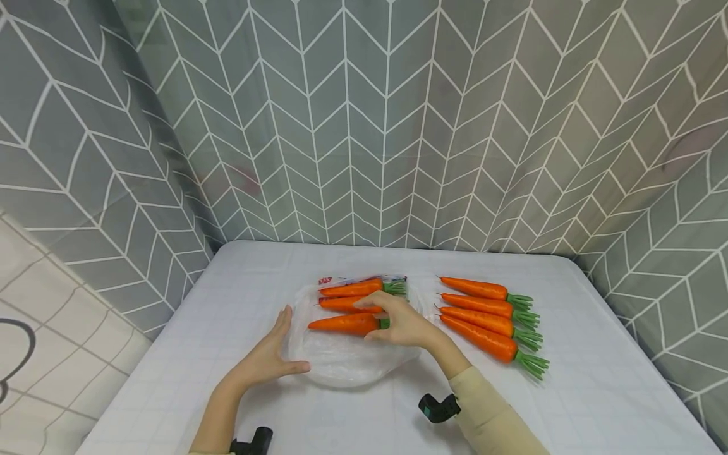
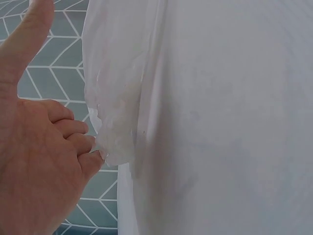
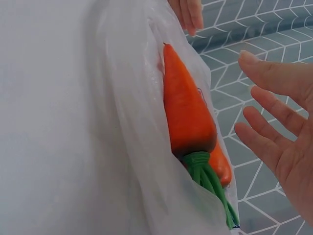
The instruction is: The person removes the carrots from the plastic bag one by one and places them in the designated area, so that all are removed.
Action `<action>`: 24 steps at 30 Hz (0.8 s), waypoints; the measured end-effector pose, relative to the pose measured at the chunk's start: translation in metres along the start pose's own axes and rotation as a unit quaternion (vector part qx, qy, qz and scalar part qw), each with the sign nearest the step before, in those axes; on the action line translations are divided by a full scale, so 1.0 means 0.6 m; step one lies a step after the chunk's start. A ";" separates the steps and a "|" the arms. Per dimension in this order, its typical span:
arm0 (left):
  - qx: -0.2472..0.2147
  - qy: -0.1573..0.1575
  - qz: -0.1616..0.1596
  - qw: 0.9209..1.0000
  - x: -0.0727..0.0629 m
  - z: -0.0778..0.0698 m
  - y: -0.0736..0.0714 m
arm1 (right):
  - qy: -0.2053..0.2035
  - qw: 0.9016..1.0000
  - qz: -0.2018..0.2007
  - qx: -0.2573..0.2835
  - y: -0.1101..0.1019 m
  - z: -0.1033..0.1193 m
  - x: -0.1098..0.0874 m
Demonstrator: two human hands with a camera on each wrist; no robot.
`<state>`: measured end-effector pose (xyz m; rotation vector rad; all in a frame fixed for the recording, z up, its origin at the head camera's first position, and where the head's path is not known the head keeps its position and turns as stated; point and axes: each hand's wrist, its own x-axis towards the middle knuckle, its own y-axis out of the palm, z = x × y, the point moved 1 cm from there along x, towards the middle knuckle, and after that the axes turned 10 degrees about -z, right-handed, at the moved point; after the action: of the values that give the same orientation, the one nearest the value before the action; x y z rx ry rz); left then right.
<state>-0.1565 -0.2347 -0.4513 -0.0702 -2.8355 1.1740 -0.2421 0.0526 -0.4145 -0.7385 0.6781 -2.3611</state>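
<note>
Three orange carrots with green stems lie on a whitish plastic bag [image 1: 341, 370]. The nearest carrot [image 1: 343, 324] points its tip left; behind it are a middle carrot [image 1: 341, 304] and a far carrot [image 1: 352, 289]. Over their stem ends hovers my right hand [image 1: 400, 321], hiding part of the middle one. In the right wrist view its fingers are spread, with a gap to the nearest carrot [image 3: 188, 105]. My left hand [image 1: 270, 357] stands at the bag's left edge, thumb apart; in the left wrist view its loosely bent fingertips are at the bag's rim [image 2: 115, 142].
Several more carrots [image 1: 483, 335] lie in a row to the right, stems rightward. A printed strip [image 1: 325, 280] shows at the bag's back edge. The white-covered table [image 1: 250, 265] meets a grey patterned curtain [image 1: 364, 158] behind and on both sides.
</note>
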 end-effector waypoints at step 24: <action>0.003 0.000 -0.005 1.000 0.000 0.006 0.005 | -0.001 0.995 0.020 -0.095 0.016 -0.024 0.011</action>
<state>-0.1567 -0.2350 -0.4562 -0.0553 -2.8286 1.1812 -0.2520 0.0455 -0.4284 -0.7999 0.9189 -2.2801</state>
